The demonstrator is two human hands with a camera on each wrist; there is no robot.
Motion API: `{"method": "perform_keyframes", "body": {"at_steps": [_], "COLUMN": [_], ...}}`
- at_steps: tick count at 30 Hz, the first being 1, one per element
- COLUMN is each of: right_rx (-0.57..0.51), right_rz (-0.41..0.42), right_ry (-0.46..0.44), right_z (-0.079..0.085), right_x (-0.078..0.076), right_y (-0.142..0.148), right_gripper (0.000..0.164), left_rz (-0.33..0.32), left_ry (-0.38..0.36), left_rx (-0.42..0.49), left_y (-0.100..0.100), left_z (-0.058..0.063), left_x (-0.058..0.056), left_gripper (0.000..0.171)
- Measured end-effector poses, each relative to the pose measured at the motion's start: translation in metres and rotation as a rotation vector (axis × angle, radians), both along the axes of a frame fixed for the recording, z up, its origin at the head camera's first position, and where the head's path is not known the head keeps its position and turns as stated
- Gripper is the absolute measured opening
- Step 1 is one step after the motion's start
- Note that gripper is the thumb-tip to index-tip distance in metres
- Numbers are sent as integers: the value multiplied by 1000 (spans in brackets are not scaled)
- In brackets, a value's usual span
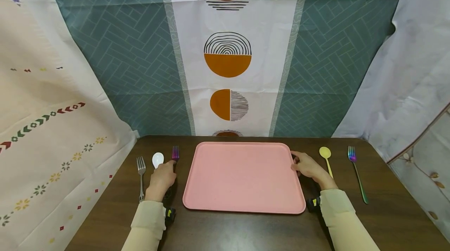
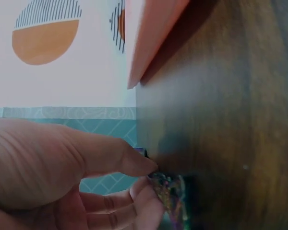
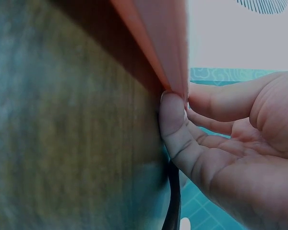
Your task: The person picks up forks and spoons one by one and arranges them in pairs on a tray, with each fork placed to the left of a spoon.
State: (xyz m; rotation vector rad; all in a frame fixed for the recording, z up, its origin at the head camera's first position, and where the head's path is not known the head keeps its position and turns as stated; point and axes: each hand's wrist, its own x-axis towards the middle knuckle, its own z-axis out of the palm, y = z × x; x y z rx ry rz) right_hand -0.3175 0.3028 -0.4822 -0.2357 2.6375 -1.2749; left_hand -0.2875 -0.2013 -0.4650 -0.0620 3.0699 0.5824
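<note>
Left hand pinches purple fork; right hand sits at edge of pink tray

The pink tray lies flat in the middle of the head view, on a dark wooden table. Just left of it, the left hand has its thumb and fingers closed around the purple fork, whose tines point toward the top of the frame. In the left wrist view, a shiny, patterned part of the handle emerges below the fingertips, toward the bottom of the frame.

Near the tray's right edge in the head view, the right hand is partly curled, thumb and fingers close together. The right wrist view puts its fingertips at the tray's rim, with a dark handle running from the thumb to the bottom of the frame. Whether this hand grips the tray, the handle or neither, I cannot tell.

A white spoon and, farther toward the left of the head view, a silver fork lie beside the left hand. Right of the other hand are a yellow spoon and a rainbow-coloured fork. Pale sleeves cover both forearms. A green-and-white patterned cloth hangs behind the table, filling the upper middle of the frame.
</note>
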Motion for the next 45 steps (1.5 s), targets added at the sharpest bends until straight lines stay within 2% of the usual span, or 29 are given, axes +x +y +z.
{"method": "perform_keyframes", "body": {"at_steps": [8, 24, 38, 45], "right_rx": [-6, -7, -3, -5], "right_rz": [8, 7, -5, -12], "right_ry": [8, 2, 1, -1], "right_z": [3, 2, 3, 4], "right_x": [2, 2, 2, 4], "right_y": [-1, -1, -2, -3], "right_gripper": [67, 68, 67, 67], "left_rz": [24, 16, 18, -1], "left_ry": [7, 9, 8, 38], "left_rx": [29, 7, 36, 34], "left_y": [-1, -4, -2, 0], "left_z": [0, 4, 5, 5], "left_x": [2, 0, -1, -3], "left_gripper": [50, 48, 49, 51]}}
